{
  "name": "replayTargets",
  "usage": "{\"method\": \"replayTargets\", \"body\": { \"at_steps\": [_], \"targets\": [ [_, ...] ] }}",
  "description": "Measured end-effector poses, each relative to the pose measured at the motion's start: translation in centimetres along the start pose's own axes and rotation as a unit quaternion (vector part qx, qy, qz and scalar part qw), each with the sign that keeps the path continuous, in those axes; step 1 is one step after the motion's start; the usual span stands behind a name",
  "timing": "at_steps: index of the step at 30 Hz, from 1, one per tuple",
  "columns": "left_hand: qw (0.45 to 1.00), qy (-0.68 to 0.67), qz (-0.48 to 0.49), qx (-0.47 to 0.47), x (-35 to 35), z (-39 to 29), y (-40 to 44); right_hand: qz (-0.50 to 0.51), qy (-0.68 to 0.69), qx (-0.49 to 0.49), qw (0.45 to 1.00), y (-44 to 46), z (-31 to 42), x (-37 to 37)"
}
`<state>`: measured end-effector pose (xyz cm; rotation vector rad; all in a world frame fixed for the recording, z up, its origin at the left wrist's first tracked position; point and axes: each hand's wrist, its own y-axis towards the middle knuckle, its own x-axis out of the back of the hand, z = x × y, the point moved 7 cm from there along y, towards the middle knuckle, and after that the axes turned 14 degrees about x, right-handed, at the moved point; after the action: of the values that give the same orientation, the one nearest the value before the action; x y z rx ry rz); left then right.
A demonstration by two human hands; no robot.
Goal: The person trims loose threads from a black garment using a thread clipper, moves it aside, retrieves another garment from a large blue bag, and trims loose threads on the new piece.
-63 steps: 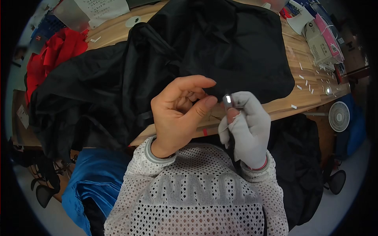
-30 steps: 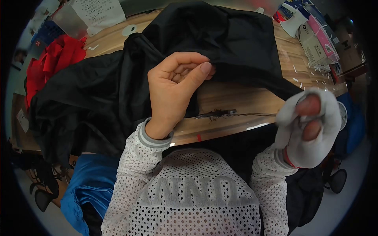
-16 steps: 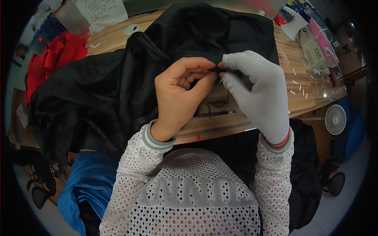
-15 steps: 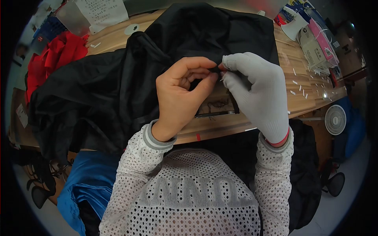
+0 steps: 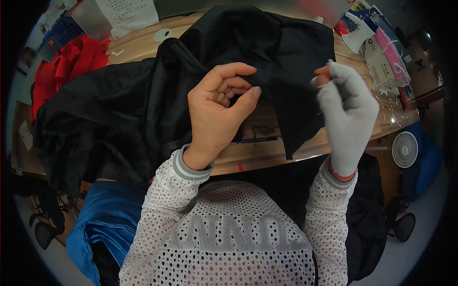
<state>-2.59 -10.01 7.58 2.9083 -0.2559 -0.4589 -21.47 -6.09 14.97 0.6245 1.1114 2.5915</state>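
My left hand (image 5: 217, 109) is bare and hovers over black fabric (image 5: 229, 40). A gap shows between its thumb and forefinger, with nothing visible in it; the other fingers curl inward. Off to the right, my right hand (image 5: 350, 107) wears a white glove with bare fingertips showing. Its thumb and forefinger are pinched together, and whatever sits between them is too small and blurred to name. A pointed corner of the fabric drops toward the table's front edge between the hands. Below my left hand lies a thin dark pen-like tool (image 5: 260, 140) beside loose dark threads.
Red fabric (image 5: 74, 59) is heaped at the left. A printed sheet (image 5: 128, 16) stands at the back. On the right are a box (image 5: 379, 59), a pink item (image 5: 391, 50) and white scraps. Blue fabric (image 5: 102, 226) lies below the table; a small white fan (image 5: 405, 147) is at right.
My hands were together at the fingertips, pinching a bit of dark material. Now my right hand has moved away to the right, my left thumb and forefinger have parted, and the fabric corner hangs down.
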Motion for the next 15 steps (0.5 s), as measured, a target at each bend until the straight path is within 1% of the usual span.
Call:
{"method": "replayTargets", "body": {
  "at_steps": [1,2,3,6,9,10,11,12,13,14,15],
  "targets": [
    [1.0,-0.007,0.002,0.002,-0.3,0.0,0.0,0.04,0.023,0.028,0.999,-0.5,0.6,-1.2],
    [1.0,-0.014,0.004,0.004,-0.5,0.0,0.0,0.083,0.0,0.04,0.996,-0.8,1.0,-1.9],
    [1.0,-0.014,0.006,0.003,-0.7,0.0,-0.1,0.101,-0.011,0.055,0.993,-0.8,0.9,-2.6],
    [1.0,0.007,0.006,-0.015,-0.9,-0.4,-0.4,0.158,-0.003,0.029,0.987,-1.0,0.1,-3.5],
    [0.999,0.027,0.006,-0.033,-0.8,-1.5,-0.8,0.164,0.036,0.008,0.986,-0.8,-0.5,-3.9],
    [0.967,0.216,-0.015,-0.135,-1.2,-3.4,-1.5,0.155,0.063,-0.016,0.986,-0.9,-0.4,-3.9],
    [0.889,0.394,-0.036,-0.23,-2.0,-4.7,-2.5,0.146,0.091,-0.04,0.984,-0.9,-0.5,-3.9],
    [0.831,0.474,-0.08,-0.279,-2.0,-5.3,-3.3,0.147,0.092,-0.039,0.984,-0.9,-0.6,-4.1],
    [0.831,0.475,-0.082,-0.278,-2.0,-5.5,-3.0,0.132,0.108,-0.028,0.985,-1.0,-0.6,-4.2],
    [0.814,0.478,-0.065,-0.324,-2.4,-6.0,-2.7,0.117,0.124,-0.017,0.985,-1.1,-0.6,-4.2],
    [0.814,0.462,-0.054,-0.346,-2.5,-5.9,-2.3,0.118,0.125,-0.017,0.985,-1.1,-0.6,-4.3]
  ]
}}
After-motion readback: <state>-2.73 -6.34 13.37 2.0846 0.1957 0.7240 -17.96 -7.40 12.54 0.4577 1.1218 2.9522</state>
